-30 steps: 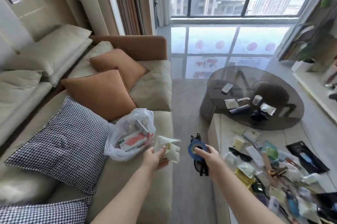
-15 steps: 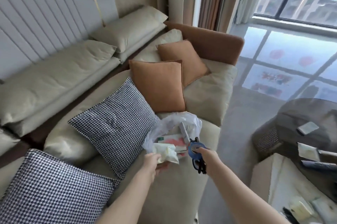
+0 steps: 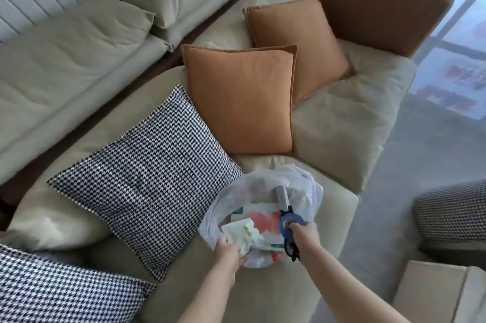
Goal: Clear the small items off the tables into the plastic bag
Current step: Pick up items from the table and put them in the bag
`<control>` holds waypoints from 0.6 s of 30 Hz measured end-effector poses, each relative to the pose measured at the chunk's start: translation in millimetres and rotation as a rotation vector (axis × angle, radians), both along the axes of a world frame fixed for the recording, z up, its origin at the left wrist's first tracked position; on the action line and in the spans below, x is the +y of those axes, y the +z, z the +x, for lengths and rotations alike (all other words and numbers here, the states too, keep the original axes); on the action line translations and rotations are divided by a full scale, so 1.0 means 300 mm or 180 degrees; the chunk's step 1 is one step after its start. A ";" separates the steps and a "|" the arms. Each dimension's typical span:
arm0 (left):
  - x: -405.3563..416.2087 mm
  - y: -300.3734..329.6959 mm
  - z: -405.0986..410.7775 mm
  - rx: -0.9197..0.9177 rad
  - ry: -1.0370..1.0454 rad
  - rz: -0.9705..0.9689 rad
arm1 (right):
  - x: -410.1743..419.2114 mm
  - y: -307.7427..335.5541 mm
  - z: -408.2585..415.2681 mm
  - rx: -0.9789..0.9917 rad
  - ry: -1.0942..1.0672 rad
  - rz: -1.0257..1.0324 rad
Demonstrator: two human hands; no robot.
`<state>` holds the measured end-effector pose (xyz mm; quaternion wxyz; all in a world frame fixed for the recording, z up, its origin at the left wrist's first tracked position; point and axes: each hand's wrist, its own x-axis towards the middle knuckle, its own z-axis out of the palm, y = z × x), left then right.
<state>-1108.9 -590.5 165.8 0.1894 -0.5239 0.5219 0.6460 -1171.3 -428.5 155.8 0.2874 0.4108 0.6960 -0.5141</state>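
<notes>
Both hands are over the bag on the sofa. The left hand grips a white packet at its mouth; the right hand grips blue tape and dark sunglasses.

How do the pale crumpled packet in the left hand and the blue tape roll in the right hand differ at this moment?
The pale crumpled packet is soft, flattish and creased; the blue tape roll is a rigid ring. The left hand pinches the packet at its near edge; the right hand grips the roll with a finger through its hole, dark sunglasses hanging below. Both are held over the open white plastic bag on the beige sofa seat.
</notes>
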 end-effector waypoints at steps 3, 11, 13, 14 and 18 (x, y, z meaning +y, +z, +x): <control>0.008 -0.105 -0.062 -0.0002 0.0037 -0.0009 | -0.029 -0.112 -0.068 0.0056 0.0129 0.0000; 0.012 -0.236 -0.158 0.0212 0.0022 0.0121 | -0.083 -0.259 -0.111 0.0302 0.0224 -0.0314; 0.015 -0.238 -0.138 0.0189 -0.0149 0.0079 | -0.071 -0.260 -0.084 0.0315 0.0328 -0.0277; 0.015 -0.233 -0.122 0.0139 -0.0248 0.0042 | -0.063 -0.254 -0.068 0.0320 0.0369 -0.0239; 0.014 -0.168 -0.042 0.0085 -0.0758 -0.0236 | -0.021 -0.194 0.025 0.0393 0.0273 -0.0165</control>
